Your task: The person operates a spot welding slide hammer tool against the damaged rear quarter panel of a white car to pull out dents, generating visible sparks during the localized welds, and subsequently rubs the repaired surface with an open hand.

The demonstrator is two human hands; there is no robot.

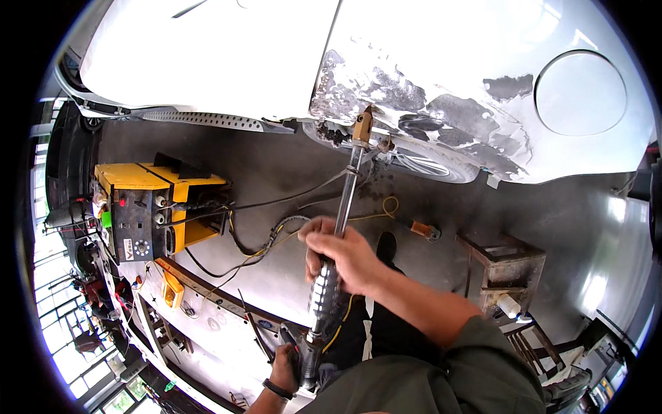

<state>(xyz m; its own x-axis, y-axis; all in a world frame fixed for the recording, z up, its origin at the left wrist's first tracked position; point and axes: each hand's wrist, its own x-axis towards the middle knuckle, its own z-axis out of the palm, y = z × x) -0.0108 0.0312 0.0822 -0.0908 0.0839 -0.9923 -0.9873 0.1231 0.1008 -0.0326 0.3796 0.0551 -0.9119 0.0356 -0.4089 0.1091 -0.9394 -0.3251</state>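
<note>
A slide-hammer dent puller (350,186) runs up from my body to a white car panel (455,62). Its brass-coloured tip (363,127) is at the panel's scraped lower edge; whether it touches the metal I cannot tell. My left hand (284,367), with a black wristband, is closed on the handle at the tool's rear. My right hand (345,252) curls around the rod at the upper end of the ribbed sliding weight (323,297), its fingers slightly blurred. Grey bare patches (400,90) and dents mark the panel around the tip.
A yellow welding machine (138,178) stands at left, its cables (276,200) trailing over the floor. An orange-and-grey tool (424,230) lies near my foot. At right stands a worn stool (507,265). The car's wheel (427,162) is under the panel.
</note>
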